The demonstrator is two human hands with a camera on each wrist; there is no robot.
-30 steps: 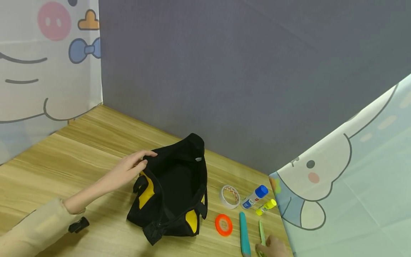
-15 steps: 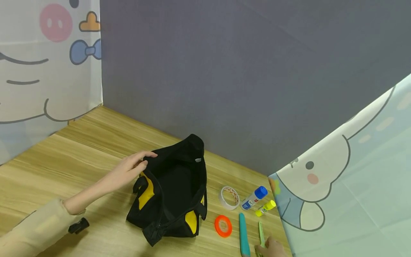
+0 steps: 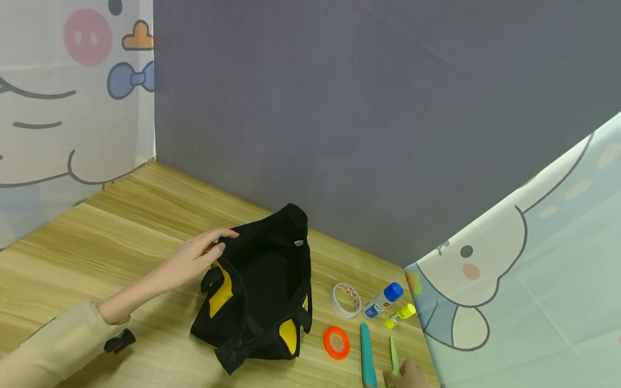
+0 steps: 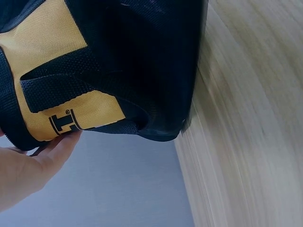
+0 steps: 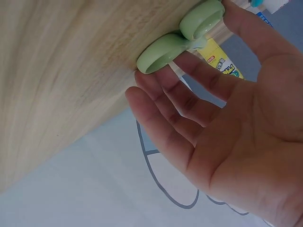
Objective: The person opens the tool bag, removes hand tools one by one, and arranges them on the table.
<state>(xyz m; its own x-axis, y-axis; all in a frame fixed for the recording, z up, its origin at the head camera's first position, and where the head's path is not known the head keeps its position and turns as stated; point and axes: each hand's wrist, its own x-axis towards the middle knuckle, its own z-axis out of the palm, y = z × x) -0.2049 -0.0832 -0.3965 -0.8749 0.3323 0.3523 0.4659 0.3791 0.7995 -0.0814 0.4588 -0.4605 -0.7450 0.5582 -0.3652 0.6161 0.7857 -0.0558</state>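
Observation:
A black and yellow fabric bag (image 3: 271, 285) stands with its mouth open in the middle of the head view. My left hand (image 3: 196, 256) grips its left rim; in the left wrist view the fingers (image 4: 59, 151) press against the yellow side panel. At the lower right, my right hand (image 3: 412, 375) is at a pair of light green scissors (image 3: 394, 353) lying on the table. In the right wrist view, my thumb and fingers (image 5: 189, 101) touch the scissors' ring handles (image 5: 163, 52) from opposite sides.
Beside the scissors lies a teal long-handled tool (image 3: 367, 355), its lower end cut off. An orange tape roll (image 3: 330, 335), white tape roll (image 3: 336, 308), blue-capped glue stick (image 3: 383, 300) and yellow glue stick (image 3: 400, 316) sit right of the bag. A grey wall (image 3: 301, 108) stands behind.
The view has shifted slightly. My left hand stays on the bag's rim and my right hand stays at the scissors; the things on the table have not moved.

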